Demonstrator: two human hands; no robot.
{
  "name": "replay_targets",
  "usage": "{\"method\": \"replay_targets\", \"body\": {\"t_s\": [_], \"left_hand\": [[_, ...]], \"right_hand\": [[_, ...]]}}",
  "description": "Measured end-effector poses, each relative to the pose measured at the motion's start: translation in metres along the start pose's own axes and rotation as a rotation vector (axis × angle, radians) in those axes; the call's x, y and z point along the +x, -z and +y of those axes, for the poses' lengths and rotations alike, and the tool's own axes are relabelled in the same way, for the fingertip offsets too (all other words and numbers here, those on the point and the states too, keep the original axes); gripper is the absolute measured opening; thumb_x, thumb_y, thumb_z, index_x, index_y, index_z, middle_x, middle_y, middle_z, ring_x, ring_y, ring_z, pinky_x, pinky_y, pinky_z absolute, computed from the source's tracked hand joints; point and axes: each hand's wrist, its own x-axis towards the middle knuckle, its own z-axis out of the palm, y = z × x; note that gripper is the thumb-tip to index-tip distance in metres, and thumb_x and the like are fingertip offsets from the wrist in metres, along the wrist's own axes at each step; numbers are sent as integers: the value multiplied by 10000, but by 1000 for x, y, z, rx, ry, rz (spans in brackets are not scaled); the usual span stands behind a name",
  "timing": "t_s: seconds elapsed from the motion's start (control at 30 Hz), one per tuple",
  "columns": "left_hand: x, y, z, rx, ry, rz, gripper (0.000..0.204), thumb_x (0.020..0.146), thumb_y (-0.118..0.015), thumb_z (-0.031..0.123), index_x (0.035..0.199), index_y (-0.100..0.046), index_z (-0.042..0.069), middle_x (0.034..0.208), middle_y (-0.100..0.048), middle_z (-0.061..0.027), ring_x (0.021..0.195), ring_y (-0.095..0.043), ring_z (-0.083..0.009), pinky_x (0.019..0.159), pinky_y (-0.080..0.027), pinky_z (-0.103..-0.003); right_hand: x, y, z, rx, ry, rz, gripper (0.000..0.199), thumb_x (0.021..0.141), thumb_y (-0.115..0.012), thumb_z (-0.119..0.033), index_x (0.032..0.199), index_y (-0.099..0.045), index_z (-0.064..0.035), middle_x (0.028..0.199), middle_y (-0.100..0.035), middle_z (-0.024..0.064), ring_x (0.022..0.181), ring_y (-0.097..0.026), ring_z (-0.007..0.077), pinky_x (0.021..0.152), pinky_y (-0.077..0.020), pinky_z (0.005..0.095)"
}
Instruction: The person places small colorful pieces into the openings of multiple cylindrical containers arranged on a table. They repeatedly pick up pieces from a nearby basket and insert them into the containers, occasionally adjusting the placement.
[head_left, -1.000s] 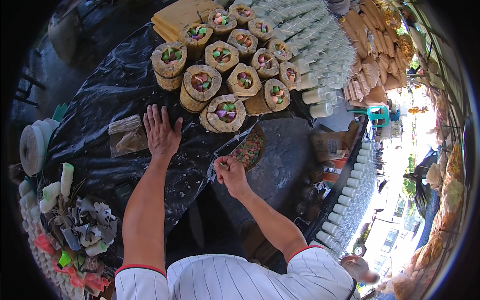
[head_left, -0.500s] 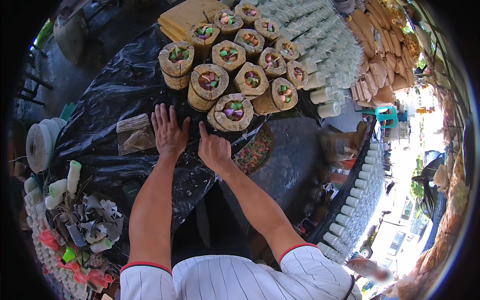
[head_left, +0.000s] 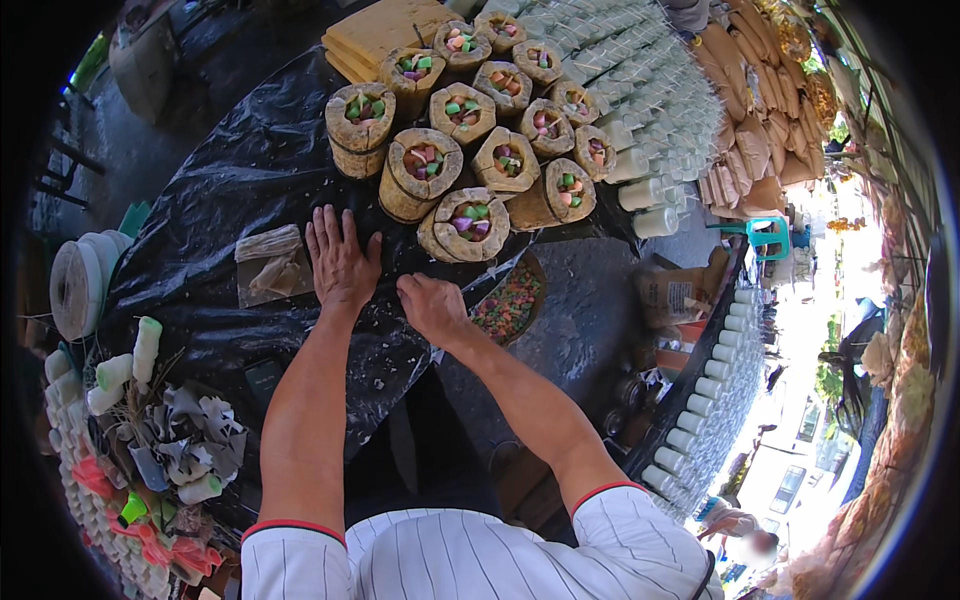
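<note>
Right grip (head_left: 435,310) curled in, contents impossible to tell; left grip (head_left: 343,265) spread flat on the black tabletop (head_left: 250,180)! Upper centre, brown pots (head_left: 400,200) held coloured chunks (head_left: 470,220); mid-frame, a bowl (head_left: 542,287) held crumbs (head_left: 508,302).

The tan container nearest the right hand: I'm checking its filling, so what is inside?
Chunks, among them purple and green ones, show inside the tan container. They cover whatever lies deeper, so the bottom cannot be seen.

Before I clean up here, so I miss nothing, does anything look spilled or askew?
Mildly: small pale flecks dot the wrinkled black plastic sheet beside the left forearm, like stray debris. Jumbled grey scraps at the left also look untidy.
</note>
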Motion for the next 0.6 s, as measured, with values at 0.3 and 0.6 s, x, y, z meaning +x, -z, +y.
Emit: {"method": "replay_targets", "body": {"t_s": [0.3,0.6], "left_hand": [[-1,-2,-1,12,-10,14,729,1081,-554,503,1588,-501,-18,1720,-376,-268,1657,-235,-415,1368,-137,-529],[-1,-4,-1,-2,-13,22,721,1084,-549,498,1584,-507,-20,1722,-374,-271,1654,-243,-417,1366,-142,-535]], "right_hand": [[-4,11,-4,103,-50,114,336,989,-732,-133,1323,-713,-102,903,-726,154,790,-736,393,671,-596,503],[-11,0,-5,6,47,197,283,950,-770,-106,1233,-771,-115,825,-635,99,719,-701,333,612,-576,444]]}}
